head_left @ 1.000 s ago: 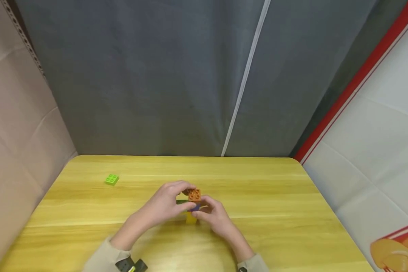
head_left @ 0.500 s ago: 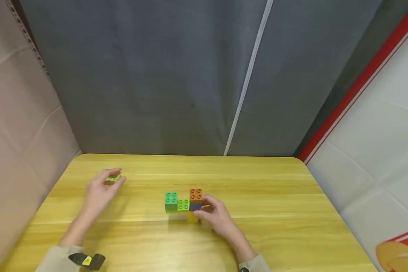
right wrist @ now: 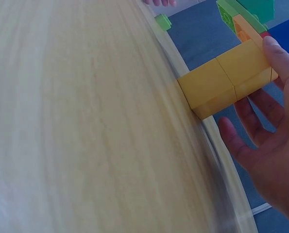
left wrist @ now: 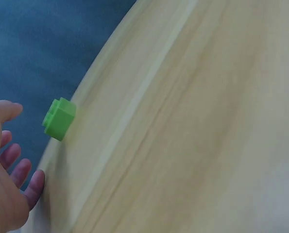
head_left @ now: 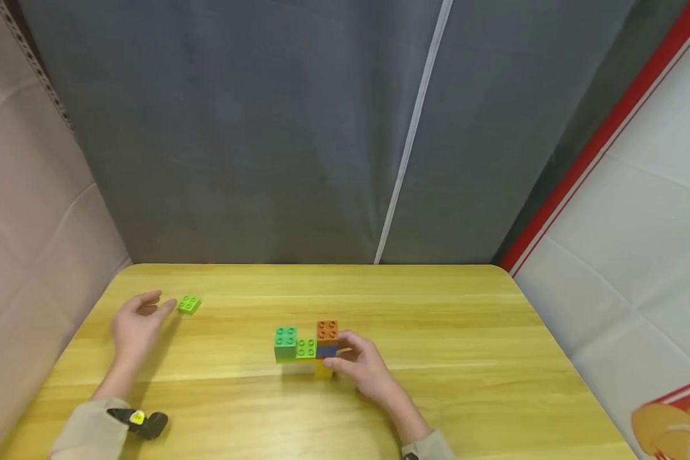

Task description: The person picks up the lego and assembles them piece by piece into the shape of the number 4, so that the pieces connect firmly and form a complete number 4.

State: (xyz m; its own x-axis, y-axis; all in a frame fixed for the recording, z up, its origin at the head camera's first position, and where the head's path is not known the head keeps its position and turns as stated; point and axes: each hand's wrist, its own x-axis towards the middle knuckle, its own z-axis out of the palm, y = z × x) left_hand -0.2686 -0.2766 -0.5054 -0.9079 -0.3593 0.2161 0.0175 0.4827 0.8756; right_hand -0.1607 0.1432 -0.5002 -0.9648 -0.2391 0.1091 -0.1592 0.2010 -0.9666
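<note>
My left hand (head_left: 135, 329) is just left of a loose lime-green toy brick (head_left: 189, 305) on the table, fingers relaxed and holding nothing. In the left wrist view that brick (left wrist: 60, 119) stands apart from the fingertips. Near the table's middle, my right hand (head_left: 365, 367) grips the right side of a toy brick structure between thumb and fingers. Its column has an orange brick (head_left: 328, 331) on top, blue (head_left: 326, 351) below, then yellow bricks (right wrist: 227, 77) down to the tabletop. Leftward juts an arm with a lime brick (head_left: 306, 348) and a green brick (head_left: 285, 340).
The wooden table (head_left: 466, 358) has a dark grey curtain (head_left: 253, 140) behind its far edge. Pale cloth (head_left: 40, 211) hangs on the left, and a white panel with a red border (head_left: 627, 255) on the right.
My left hand left the brick structure, moved to the loose lime brick, then shifted left off it. The brick lies about where it was. My right hand keeps its grip.
</note>
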